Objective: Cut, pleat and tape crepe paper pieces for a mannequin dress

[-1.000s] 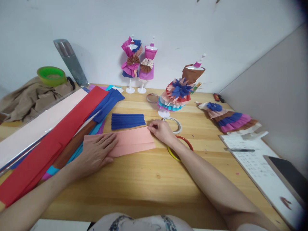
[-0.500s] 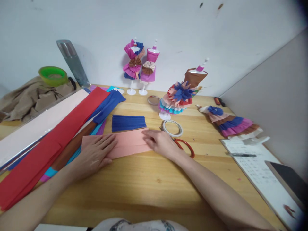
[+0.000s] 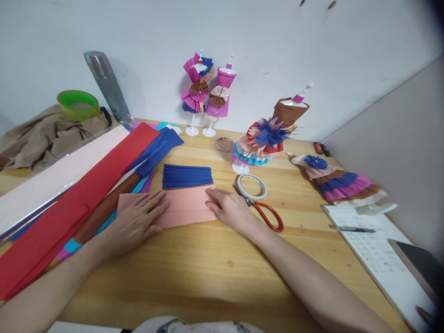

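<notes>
A strip of pink crepe paper (image 3: 189, 203) lies on the table with a crease running along its length. My left hand (image 3: 140, 222) rests flat over its left end, fingers stretched out together. At the right end my right hand (image 3: 229, 208) has its fingers curled, with thumb and forefinger closed on the paper's edge. Just behind the strip, a pleated piece of blue crepe paper (image 3: 187, 176) lies flat. Red-handled scissors (image 3: 268, 217) are beside my right hand, partly under a roll of white tape (image 3: 252, 186).
Colored crepe paper sheets (image 3: 79, 199) are piled at the left. Behind stand a bottle (image 3: 109, 85), green tape (image 3: 78, 104) and several dress forms (image 3: 224, 92) in paper dresses. A paper dress (image 3: 342, 182), notebook (image 3: 364, 249) and pen (image 3: 355, 229) lie at right.
The view has shifted slightly. My right hand has moved a little, and more of the scissors shows beside it. The pink paper stays in place under both hands.
</notes>
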A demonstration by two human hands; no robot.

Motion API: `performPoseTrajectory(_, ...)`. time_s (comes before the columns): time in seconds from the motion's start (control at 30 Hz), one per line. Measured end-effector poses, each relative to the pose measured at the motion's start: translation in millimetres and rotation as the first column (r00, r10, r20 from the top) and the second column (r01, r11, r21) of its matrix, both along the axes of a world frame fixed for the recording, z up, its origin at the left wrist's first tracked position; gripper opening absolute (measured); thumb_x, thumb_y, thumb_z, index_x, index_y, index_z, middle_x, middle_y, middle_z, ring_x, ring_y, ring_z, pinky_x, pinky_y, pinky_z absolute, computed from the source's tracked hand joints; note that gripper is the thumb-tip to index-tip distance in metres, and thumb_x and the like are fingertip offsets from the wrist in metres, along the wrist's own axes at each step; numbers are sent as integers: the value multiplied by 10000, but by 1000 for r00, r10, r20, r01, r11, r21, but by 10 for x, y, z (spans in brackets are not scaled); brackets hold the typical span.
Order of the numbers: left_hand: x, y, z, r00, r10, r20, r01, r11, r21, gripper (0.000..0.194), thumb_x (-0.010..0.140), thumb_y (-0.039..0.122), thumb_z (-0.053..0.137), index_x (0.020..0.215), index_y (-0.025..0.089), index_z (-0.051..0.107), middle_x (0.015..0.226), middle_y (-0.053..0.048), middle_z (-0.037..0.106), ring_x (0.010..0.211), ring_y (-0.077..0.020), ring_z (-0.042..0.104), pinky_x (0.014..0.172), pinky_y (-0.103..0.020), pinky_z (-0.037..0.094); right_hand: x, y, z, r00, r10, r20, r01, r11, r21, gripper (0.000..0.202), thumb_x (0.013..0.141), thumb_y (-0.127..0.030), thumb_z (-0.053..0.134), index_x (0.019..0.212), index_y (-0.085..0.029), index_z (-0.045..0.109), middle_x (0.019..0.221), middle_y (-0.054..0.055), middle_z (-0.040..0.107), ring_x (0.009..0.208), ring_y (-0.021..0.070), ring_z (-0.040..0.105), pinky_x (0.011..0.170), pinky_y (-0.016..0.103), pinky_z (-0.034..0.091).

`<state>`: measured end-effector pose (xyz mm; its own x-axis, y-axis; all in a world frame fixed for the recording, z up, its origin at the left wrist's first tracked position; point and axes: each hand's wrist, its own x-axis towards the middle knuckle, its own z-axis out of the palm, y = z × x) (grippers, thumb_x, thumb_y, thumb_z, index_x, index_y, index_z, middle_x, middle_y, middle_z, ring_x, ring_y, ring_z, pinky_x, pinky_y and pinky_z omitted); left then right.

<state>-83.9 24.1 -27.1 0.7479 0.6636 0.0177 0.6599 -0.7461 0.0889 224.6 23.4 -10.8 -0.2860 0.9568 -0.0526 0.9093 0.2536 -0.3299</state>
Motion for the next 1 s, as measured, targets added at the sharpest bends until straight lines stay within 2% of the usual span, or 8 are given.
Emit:
performPoseTrajectory(0.2,35,-49,74,998,61,25,-60,997,-56,652,967,534,336,1488,142,346,1557,-165,292,1418,-324,329,1136,-505,312,6,16,-31,1000,-12,-20,12,1000,-3,353,891,-284,558,1223,-197,639,1118,97,730,959,257,696,749,303,483)
performPoseTrajectory(0.43,51,-90,145,988,142,52,-138,987,-86,592,988,481,314,1437,108,408,1522,-165,378,1399,-277,375,1144,-459,328,-2,12,-7,1000,-3,-27,3,1000,-9,367,897,-280,536,1233,-175,640,1111,106,733,950,257,704,772,324,506)
performPoseTrajectory(0.63,87,-25,151,983,158,88,-152,986,-71,496,988,424,353,1347,127,520,1457,-153,481,1318,-288,478,1094,-480,388,-8,19,7,999,-5,-33,4,1000,-27,376,895,-271,535,1240,-162,637,1135,123,723,978,273,700,809,350,516)
performPoseTrajectory(0.83,171,46,217,995,99,-5,-99,995,5,454,943,375,483,1266,69,575,1387,-183,546,1277,-333,500,1098,-510,366,-13,-2,-26,998,-13,-61,12,1000,-19,394,883,-279,537,1241,-151,640,1163,138,709,997,285,685,825,364,501)
performPoseTrajectory(0.9,199,52,249,996,83,-19,-83,996,25,438,938,369,495,1227,56,596,1355,-193,569,1251,-333,518,1093,-502,370,10,21,-49,993,-5,-116,4,1000,-14,382,866,-281,547,1209,-157,659,1088,125,732,930,256,690,790,336,493)
performPoseTrajectory(1.0,224,48,276,996,83,-13,-82,995,49,423,930,358,509,1210,54,601,1316,-198,594,1208,-325,545,1054,-482,410,123,119,-63,952,-30,-305,21,999,-32,399,849,-344,544,1158,-129,679,782,58,723,660,174,630,635,274,456)
